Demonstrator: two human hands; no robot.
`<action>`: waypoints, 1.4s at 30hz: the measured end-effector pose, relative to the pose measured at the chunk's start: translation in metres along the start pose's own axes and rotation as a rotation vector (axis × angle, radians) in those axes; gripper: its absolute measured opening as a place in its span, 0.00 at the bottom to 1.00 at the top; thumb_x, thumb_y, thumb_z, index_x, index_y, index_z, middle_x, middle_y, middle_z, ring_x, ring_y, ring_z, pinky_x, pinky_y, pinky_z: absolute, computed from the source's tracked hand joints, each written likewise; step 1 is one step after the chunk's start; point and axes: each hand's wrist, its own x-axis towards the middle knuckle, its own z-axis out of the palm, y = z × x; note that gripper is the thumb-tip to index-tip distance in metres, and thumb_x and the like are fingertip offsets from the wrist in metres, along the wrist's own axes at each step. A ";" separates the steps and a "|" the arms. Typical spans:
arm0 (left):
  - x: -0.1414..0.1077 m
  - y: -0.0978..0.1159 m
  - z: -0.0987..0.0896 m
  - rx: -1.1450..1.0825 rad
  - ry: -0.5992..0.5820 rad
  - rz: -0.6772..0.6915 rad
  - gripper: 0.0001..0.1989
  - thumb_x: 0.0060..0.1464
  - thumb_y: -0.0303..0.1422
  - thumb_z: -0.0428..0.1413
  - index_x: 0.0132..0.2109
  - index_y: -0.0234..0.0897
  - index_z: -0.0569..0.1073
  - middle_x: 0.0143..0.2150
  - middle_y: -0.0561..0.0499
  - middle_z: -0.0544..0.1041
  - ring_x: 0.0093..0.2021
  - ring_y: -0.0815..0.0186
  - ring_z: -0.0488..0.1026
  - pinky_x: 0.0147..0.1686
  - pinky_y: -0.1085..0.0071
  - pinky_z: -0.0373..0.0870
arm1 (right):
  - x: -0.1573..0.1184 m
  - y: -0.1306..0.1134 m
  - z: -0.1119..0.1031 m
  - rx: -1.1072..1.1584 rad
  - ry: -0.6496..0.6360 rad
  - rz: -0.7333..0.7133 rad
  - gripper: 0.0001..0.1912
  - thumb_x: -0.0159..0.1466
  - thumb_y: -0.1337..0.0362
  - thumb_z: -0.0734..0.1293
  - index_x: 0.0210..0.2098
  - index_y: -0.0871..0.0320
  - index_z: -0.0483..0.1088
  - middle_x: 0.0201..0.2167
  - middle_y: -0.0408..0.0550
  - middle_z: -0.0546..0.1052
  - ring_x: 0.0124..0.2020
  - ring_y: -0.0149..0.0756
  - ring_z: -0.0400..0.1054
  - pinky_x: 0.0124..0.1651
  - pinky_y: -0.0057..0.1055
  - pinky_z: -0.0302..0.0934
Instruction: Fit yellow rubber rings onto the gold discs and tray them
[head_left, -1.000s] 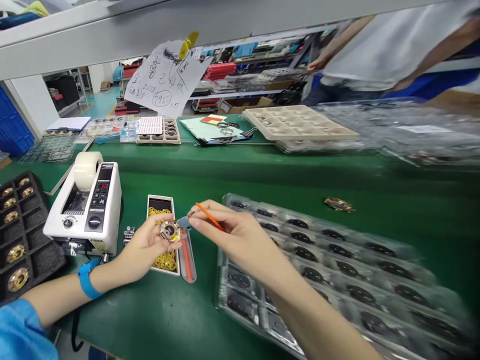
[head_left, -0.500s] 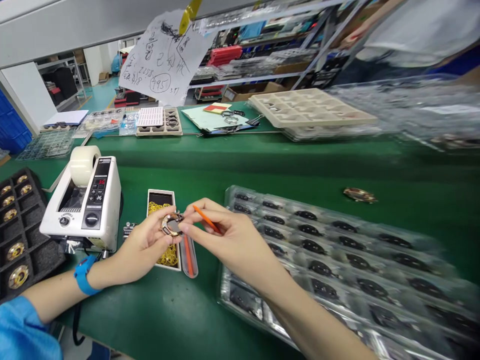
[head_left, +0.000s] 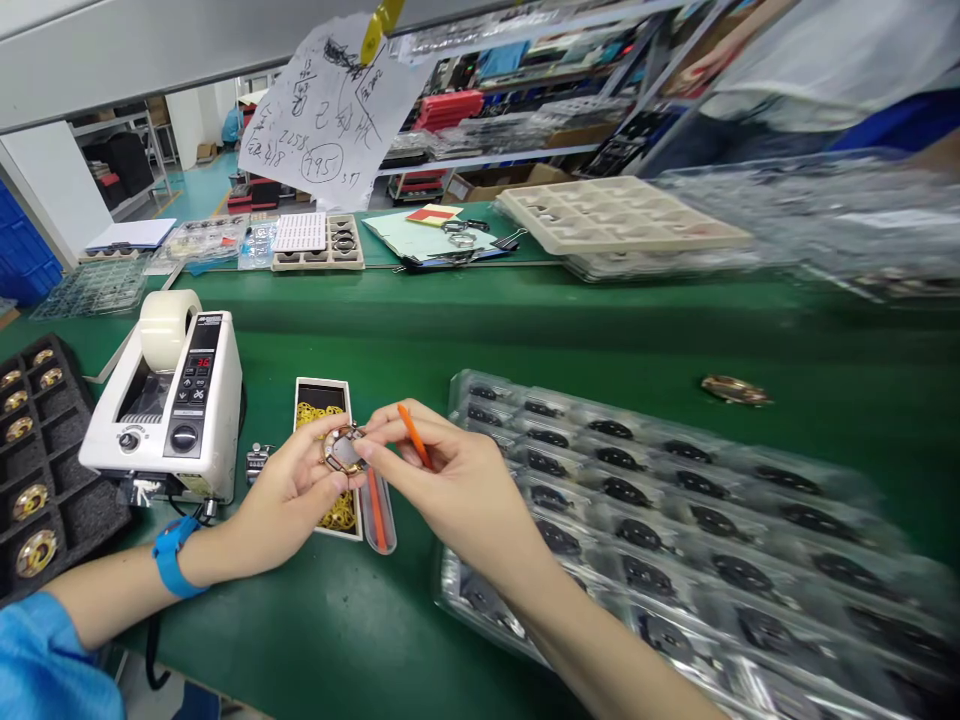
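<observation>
My left hand (head_left: 289, 490) is closed around a round watch case (head_left: 344, 450), gold-edged with a grey middle, held by its rim between thumb and fingers. My right hand (head_left: 439, 460) grips a thin orange stick-like tool (head_left: 414, 437), its end pointing up and left. The right thumb and fingertips meet the right side of the watch case. Under the hands stands a white box (head_left: 322, 390) of yellow ring-shaped parts (head_left: 341, 512). Against it lies a clear narrow case (head_left: 390, 530) with a red-orange stick inside.
At left are a white tape dispenser (head_left: 169, 410), a small counter (head_left: 257, 460) and a black foam tray (head_left: 82, 460) with gold watch parts. Clear trays (head_left: 517, 500) of dark parts fill the right. Behind them lies another watch piece (head_left: 735, 390). A person (head_left: 832, 70) stands beyond the shelf.
The orange tool has tipped more upright in my right hand. My right fingertips have shifted slightly over the watch case, and my left wrist has moved a little right.
</observation>
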 end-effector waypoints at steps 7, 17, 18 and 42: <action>0.002 0.001 0.001 -0.054 0.013 -0.021 0.25 0.53 0.38 0.62 0.56 0.39 0.67 0.54 0.42 0.74 0.57 0.55 0.70 0.57 0.58 0.68 | 0.000 0.000 0.002 0.008 0.014 -0.014 0.09 0.56 0.61 0.67 0.20 0.55 0.71 0.26 0.45 0.70 0.25 0.32 0.60 0.24 0.28 0.56; 0.000 0.001 0.002 -0.058 0.035 -0.014 0.23 0.53 0.40 0.62 0.53 0.38 0.66 0.48 0.44 0.77 0.53 0.57 0.73 0.56 0.58 0.69 | -0.006 -0.002 0.010 -0.074 0.074 -0.062 0.10 0.56 0.62 0.66 0.19 0.56 0.69 0.28 0.46 0.70 0.21 0.29 0.55 0.21 0.26 0.53; 0.000 0.002 0.002 -0.055 0.037 -0.018 0.23 0.53 0.41 0.62 0.53 0.38 0.66 0.47 0.45 0.77 0.52 0.57 0.74 0.56 0.58 0.69 | -0.006 -0.002 0.010 -0.090 0.071 -0.071 0.10 0.57 0.62 0.65 0.20 0.56 0.69 0.28 0.46 0.70 0.21 0.29 0.55 0.21 0.26 0.53; -0.002 0.001 0.001 0.241 0.181 0.026 0.10 0.59 0.36 0.54 0.46 0.37 0.69 0.40 0.48 0.77 0.38 0.65 0.76 0.41 0.69 0.74 | -0.005 0.002 0.011 -0.074 -0.106 -0.037 0.11 0.61 0.60 0.64 0.23 0.56 0.64 0.26 0.42 0.65 0.19 0.28 0.58 0.18 0.26 0.56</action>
